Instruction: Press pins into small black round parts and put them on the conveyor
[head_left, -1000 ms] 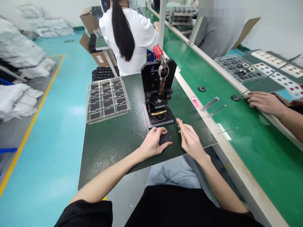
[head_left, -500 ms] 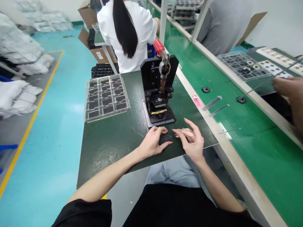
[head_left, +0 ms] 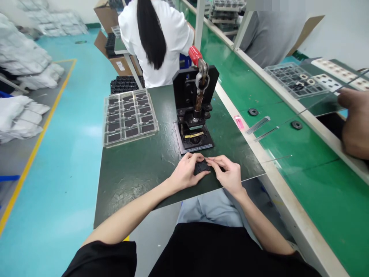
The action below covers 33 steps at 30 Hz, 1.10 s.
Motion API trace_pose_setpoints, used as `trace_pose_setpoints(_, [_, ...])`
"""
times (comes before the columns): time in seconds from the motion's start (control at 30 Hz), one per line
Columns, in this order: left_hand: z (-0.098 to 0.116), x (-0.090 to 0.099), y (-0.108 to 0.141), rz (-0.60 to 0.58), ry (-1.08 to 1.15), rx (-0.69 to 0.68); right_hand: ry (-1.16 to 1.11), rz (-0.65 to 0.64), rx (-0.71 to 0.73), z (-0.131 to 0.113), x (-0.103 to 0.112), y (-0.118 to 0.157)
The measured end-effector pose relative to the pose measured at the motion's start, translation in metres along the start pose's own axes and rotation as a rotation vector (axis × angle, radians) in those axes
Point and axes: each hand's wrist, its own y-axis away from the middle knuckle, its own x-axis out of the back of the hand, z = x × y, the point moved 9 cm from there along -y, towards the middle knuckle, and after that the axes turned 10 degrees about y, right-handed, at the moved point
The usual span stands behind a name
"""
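On the dark green table, near its front edge, my left hand (head_left: 187, 172) curls its thumb and fingers around a small round black part (head_left: 202, 166). My right hand (head_left: 229, 173) touches the right side of that part, its thumb and fingertips pinched together; what they pinch is too small to make out. Just beyond my hands stands a black hand press (head_left: 195, 107) with a red handle (head_left: 195, 55). A yellow strip (head_left: 194, 135) lies across its base.
A clear tray (head_left: 131, 117) of dark flat pieces lies left of the press. On the right, a green conveyor (head_left: 305, 154) carries two black rings and thin strips. A person in white (head_left: 175, 30) is ahead; another person's hand (head_left: 356, 123) is at far right.
My right hand has moved left onto the black part, and its raised finger has come down. The black rings on the conveyor have shifted slightly toward me. The other person's hand has moved.
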Motion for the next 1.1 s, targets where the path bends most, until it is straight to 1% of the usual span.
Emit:
trace_pose_setpoints(0.17, [-0.003,-0.001,0.000,-0.007,0.000,0.025,0.116,0.018,0.061,-0.007,0.002,-0.002])
trace_pose_setpoints(0.3, [-0.002,-0.002,0.000,-0.014,-0.001,0.030,0.156,-0.002,0.099,-0.010,0.002,-0.004])
trace_pose_setpoints(0.47, [-0.001,-0.001,0.000,0.001,0.001,0.019,0.207,-0.004,0.181,-0.016,0.005,-0.002])
trace_pose_setpoints(0.73, [-0.003,-0.002,-0.001,-0.006,-0.008,0.035,0.273,-0.018,0.224,-0.020,-0.006,-0.001])
trace_pose_setpoints(0.93, [-0.002,-0.001,-0.001,0.006,0.001,0.023,0.260,-0.023,0.225,-0.020,-0.005,0.000])
trace_pose_setpoints(1.0, [-0.003,-0.001,-0.002,0.007,0.003,0.030,0.215,-0.015,0.190,-0.016,-0.003,0.001])
trace_pose_setpoints(1.1, [-0.003,-0.001,-0.002,0.011,0.007,0.029,0.144,0.031,0.086,-0.004,0.002,0.000])
